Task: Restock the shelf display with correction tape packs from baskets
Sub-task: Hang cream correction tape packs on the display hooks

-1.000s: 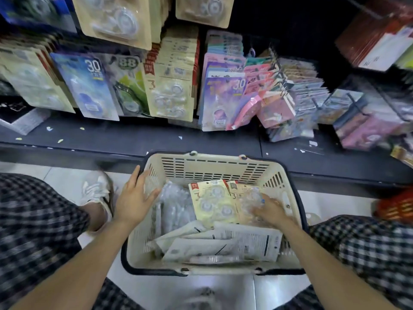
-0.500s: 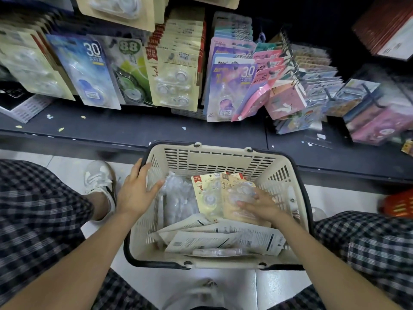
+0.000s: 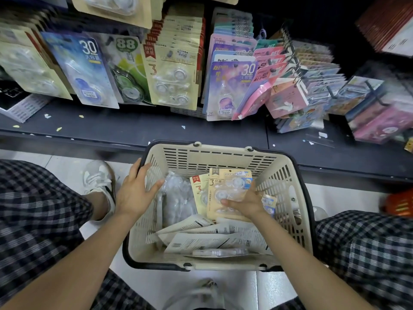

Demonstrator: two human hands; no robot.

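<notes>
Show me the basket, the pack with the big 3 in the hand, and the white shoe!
basket (image 3: 223,156), head view, far slotted wall.
beige 3 pack (image 3: 218,193), head view, left part of the card.
right hand (image 3: 247,203), head view, back of hand.
white shoe (image 3: 98,175), head view, toe top.

Stationery shop: hanging rows of carded correction tape packs (image 3: 174,81), dark display shelf (image 3: 134,128), plastic shopping basket (image 3: 223,157) on tiled floor (image 3: 67,166).
</notes>
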